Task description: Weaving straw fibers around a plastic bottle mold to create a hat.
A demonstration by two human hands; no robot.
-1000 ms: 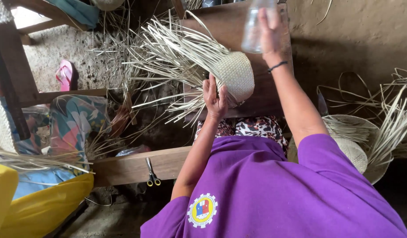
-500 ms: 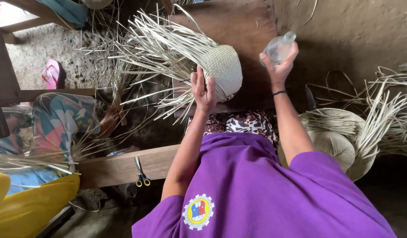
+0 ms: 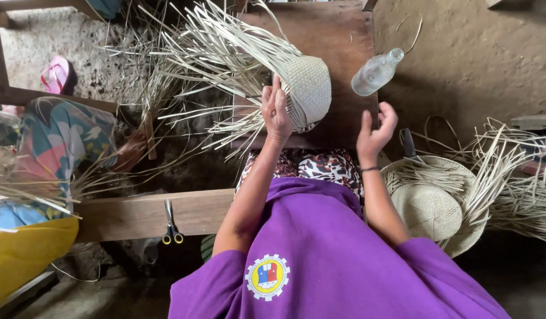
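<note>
Straw fans out up and to the left from the half-woven hat [image 3: 307, 88], whose rounded woven crown faces right and down, so its long axis runs from the loose strips at upper left to the finished dome near the middle of the dark wooden board [image 3: 338, 35]. The left hand [image 3: 277, 109] lies against the hat's lower left side, fingers straight and close together, pressed flat on the weave rather than curled around it. The right hand [image 3: 374, 131] is empty, fingers loosely spread and bent, apart from the hat and just below a clear plastic bottle [image 3: 376, 72] that lies tilted at the board's right edge, cap toward the upper right. Bare board shows between hat and bottle and above them; to the right of the board lies open earthen floor [image 3: 480, 59]. Another straw hat [image 3: 429, 207] with unwoven strips sits at the person's right side, partly hidden by the purple sleeve [image 3: 444, 277]. Scissors [image 3: 170, 224] with yellow handles rest on a wooden plank [image 3: 131, 215] at the left. A second person in patterned clothing [image 3: 60, 142] is cut off by the left edge. Where the hat's brim meets the board is hidden under tangled strips.
</note>
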